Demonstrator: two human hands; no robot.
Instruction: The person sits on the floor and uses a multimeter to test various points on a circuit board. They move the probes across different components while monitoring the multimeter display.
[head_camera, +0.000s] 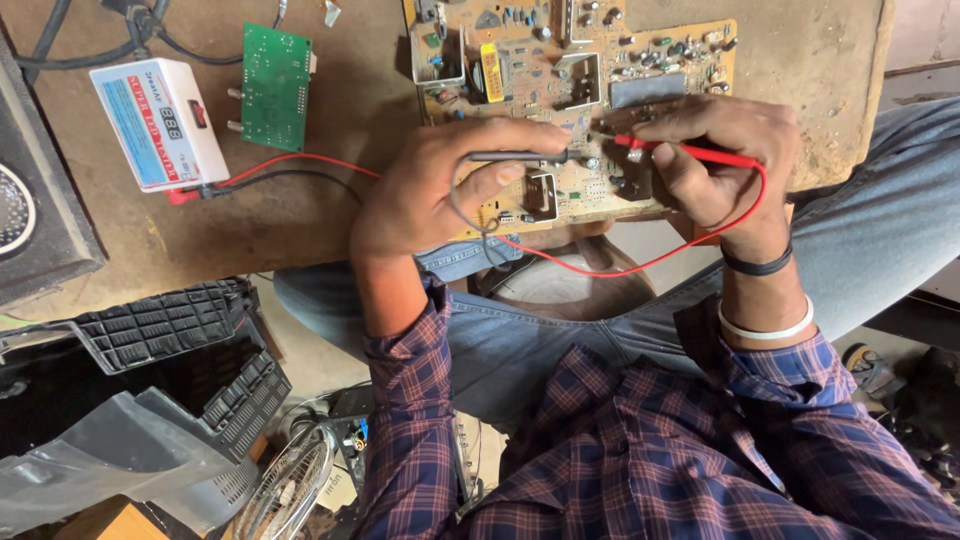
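Note:
My left hand (440, 185) grips a black test probe (515, 157) whose tip rests on a tan circuit board (570, 60) crowded with components. My right hand (720, 150) pinches a red test probe (690, 152), its tip pointing left onto the same board, close to the black tip. A red lead (620, 268) loops below the board's near edge. Red and black leads (290, 170) run left to a white box-shaped tester (160, 122) with a small red display, lying on the worn brown bench.
A small green circuit board (275, 85) lies right of the tester. A dark speaker box (35, 220) sits at the far left. Below the bench edge are a black plastic casing (170, 350), a grey plastic bag (100, 450) and a wire fan guard (295, 480).

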